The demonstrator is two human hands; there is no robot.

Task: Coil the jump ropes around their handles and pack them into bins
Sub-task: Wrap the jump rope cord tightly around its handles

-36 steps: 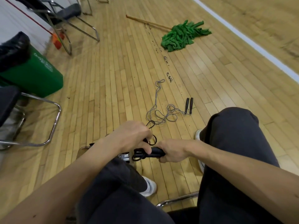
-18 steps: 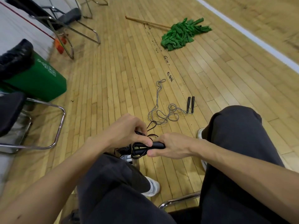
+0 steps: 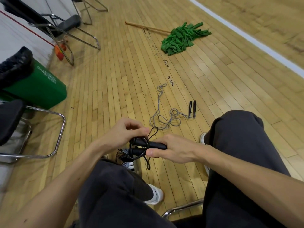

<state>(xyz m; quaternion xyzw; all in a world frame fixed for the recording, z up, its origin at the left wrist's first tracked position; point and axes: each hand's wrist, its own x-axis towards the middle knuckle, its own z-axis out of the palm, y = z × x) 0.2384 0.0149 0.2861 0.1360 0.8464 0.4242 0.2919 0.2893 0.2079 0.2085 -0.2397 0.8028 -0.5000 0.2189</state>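
- Gripping two black jump-rope handles (image 3: 156, 144) between the knees, the right hand (image 3: 174, 150) curls thumb and fingers round their ends.
- The left hand (image 3: 123, 134) pinches the black cord (image 3: 146, 144) looped round them.
- A second jump rope (image 3: 194, 107) lies uncoiled on the wooden floor (image 3: 115, 96), short of a green mop (image 3: 179, 40).

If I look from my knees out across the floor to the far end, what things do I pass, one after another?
White shoe → black jump rope, held in the left hand and right hand → grey jump rope loose on the floor → green mop.
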